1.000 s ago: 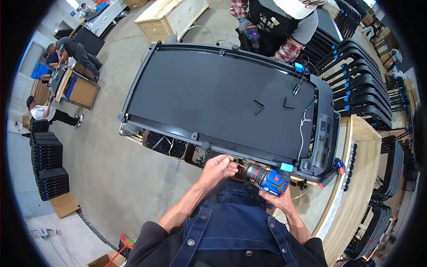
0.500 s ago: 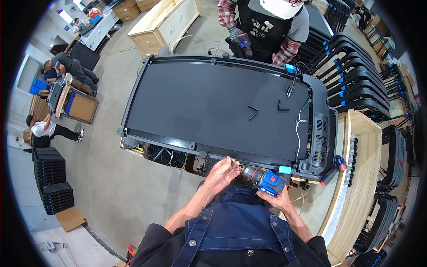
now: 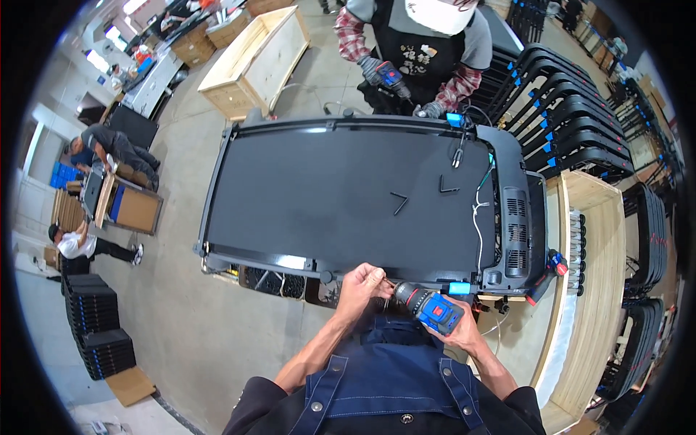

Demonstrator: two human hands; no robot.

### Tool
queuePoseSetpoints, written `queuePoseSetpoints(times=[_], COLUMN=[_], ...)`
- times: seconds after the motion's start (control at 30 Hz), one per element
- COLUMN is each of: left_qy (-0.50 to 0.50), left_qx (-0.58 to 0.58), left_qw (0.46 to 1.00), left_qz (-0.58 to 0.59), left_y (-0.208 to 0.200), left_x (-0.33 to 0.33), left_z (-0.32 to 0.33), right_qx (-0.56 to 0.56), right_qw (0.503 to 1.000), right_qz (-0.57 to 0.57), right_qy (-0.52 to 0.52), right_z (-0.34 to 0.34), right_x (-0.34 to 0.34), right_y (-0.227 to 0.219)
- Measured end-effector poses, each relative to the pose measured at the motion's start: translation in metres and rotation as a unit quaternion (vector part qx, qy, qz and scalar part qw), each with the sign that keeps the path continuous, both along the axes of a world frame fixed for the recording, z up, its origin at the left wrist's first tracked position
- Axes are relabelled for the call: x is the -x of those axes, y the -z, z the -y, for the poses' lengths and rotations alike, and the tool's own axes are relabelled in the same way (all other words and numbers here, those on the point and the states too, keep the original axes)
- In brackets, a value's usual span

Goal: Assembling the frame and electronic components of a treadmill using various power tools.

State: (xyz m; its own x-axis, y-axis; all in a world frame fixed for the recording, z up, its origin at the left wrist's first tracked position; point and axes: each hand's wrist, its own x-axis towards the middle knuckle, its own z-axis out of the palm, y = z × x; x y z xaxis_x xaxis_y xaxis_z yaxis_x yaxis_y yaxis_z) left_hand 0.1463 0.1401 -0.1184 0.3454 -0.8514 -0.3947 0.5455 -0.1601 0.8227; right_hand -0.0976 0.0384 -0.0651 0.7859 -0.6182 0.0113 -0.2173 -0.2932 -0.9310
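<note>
We have two bare hands at work, one blue-and-black cordless drill with a rounded chuck [image 3: 436,312] between them, and one large black rectangular deck [image 3: 319,181] lying flat beyond. The drill is just in front of the deck's near edge, right of its middle; it points left and slightly toward the far side, its long axis slanting from near right to far left. Our right hand [image 3: 465,336] is wrapped around the drill. Our left hand [image 3: 360,288] has its fingers pinched narrow on one thin, rod-like piece [image 3: 391,283] at the drill's nose, too small for us to identify. On the deck we count two black L-shaped bars [image 3: 400,203], toward the right, well apart from our hands, and one thin white cable [image 3: 478,217] farther right. Two bright blue tabs [image 3: 459,288] sit along the deck, one near, one far. Off its near right corner is one red-and-black handheld power tool [image 3: 547,278]. Across the far side, one co-worker in a black apron [image 3: 424,54] holds another blue-and-black drill [image 3: 391,77] in a grey glove [image 3: 370,70].
</note>
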Motion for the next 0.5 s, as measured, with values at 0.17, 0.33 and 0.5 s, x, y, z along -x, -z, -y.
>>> queuePoseSetpoints(times=[0.17,0.33,0.5], left_qy=[0.068,0.042,0.114], left_qx=[0.021,-0.020,-0.025], left_qw=[0.997,0.901,0.748], left_qz=[-0.024,0.430,0.654], left_y=[-0.009,0.022,0.026], left_x=[-0.016,-0.075,-0.093], left_z=[0.036,0.118,0.178], right_qx=[-0.227,-0.340,-0.330], right_qw=[0.970,0.911,0.907], right_qz=[0.036,0.128,0.117], right_qy=[0.079,0.196,0.236], right_z=[-0.001,-0.007,-0.006], right_x=[-0.003,0.010,0.030], right_y=[-0.004,-0.003,-0.002])
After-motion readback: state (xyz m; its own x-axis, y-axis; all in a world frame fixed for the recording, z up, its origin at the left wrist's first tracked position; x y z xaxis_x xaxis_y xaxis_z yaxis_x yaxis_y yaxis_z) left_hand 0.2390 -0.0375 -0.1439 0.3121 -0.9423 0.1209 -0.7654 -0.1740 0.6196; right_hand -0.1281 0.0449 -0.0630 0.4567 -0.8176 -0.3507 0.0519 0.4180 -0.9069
